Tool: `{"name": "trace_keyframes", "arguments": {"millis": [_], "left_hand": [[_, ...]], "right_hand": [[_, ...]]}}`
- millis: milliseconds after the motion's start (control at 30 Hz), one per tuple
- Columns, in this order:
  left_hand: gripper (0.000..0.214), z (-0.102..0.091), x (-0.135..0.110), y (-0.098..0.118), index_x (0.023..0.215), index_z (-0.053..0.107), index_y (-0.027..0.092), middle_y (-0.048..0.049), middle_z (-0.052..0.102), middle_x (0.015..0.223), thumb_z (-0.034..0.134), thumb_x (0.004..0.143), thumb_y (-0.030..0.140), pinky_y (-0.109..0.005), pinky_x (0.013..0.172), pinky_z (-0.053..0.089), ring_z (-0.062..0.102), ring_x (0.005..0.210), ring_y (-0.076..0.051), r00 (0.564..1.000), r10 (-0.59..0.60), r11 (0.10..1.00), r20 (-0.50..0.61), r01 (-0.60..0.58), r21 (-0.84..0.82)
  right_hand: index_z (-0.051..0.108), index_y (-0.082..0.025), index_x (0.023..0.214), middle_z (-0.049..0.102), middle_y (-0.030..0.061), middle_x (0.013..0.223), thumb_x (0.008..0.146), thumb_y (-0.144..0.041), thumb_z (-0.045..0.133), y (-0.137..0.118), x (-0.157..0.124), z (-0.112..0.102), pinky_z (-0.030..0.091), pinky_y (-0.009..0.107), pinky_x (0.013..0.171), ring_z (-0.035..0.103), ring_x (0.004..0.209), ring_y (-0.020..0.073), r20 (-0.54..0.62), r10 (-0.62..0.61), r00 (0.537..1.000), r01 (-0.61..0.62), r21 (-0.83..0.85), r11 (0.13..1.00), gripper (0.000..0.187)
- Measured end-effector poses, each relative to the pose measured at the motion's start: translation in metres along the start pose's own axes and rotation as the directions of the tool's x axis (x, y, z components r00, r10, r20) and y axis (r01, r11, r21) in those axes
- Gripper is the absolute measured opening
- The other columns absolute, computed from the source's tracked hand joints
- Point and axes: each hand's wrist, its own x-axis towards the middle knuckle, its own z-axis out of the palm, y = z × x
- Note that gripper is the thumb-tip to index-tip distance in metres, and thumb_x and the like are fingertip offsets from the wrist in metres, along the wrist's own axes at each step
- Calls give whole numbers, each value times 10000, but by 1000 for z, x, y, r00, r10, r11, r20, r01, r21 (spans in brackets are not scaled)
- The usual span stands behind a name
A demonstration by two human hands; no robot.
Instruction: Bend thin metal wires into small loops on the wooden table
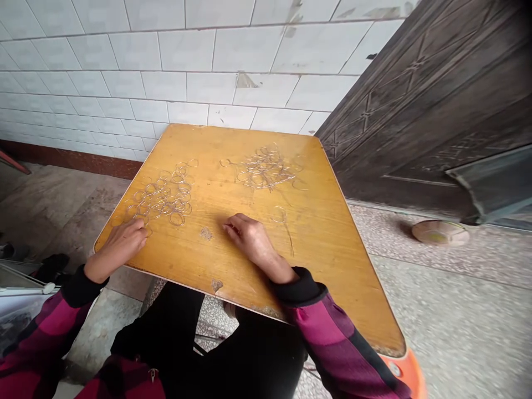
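Note:
A yellow wooden table (316, 221) stands in front of me. On its left part lies a spread of thin wire rings (164, 197). At the far middle sits a tangled heap of wire rings and straight wires (264, 169). One single ring (279, 214) lies apart, just right of my right hand. My left hand (122, 244) rests at the near edge of the left spread, fingers curled, fingertips touching a ring. My right hand (251, 238) lies on the table's middle with fingers bent together; whether it pinches anything is hidden.
A white tiled wall (166, 66) runs behind the table. A dark carved wooden door (436, 111) stands at the right. A shallow dish (440, 231) lies on the stone floor by the door. An orange object (405, 371) shows under the table's near right corner.

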Motion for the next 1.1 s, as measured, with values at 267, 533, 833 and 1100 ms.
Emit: {"name": "trace_keyframes", "arguments": {"millis": [267,533,833,1100], "left_hand": [[175,-19,29,5,648,571,181,-44,600,892,482,799,170,-266,645,394,542,733,-145,992,124,990,22,-122,-65],[74,-37,72,14,700,628,194,-43,699,823,606,743,251,-244,485,403,520,522,-100,968,-140,746,-210,-36,-665],[101,-18,121,37,722,572,173,-11,648,706,635,747,249,-246,532,466,568,546,-99,934,-222,447,-281,-159,-880],[270,3,143,59,747,558,167,10,606,699,730,751,376,-224,544,484,556,554,-78,972,-139,173,-191,-166,-971]], "right_hand": [[659,-166,868,646,81,853,905,-193,499,2,0,2,398,263,635,591,711,168,26,3,1000,-3,11,1000,166],[653,-170,860,638,74,849,893,-160,519,0,1,1,387,255,630,580,698,156,62,8,998,-8,1,1000,139],[644,-159,869,631,78,856,894,-155,507,-3,3,0,398,261,643,572,699,155,51,21,998,-24,61,998,139],[587,-163,1019,621,61,873,879,-322,553,7,11,13,499,279,612,595,645,131,-94,283,955,-194,527,827,214]]}}
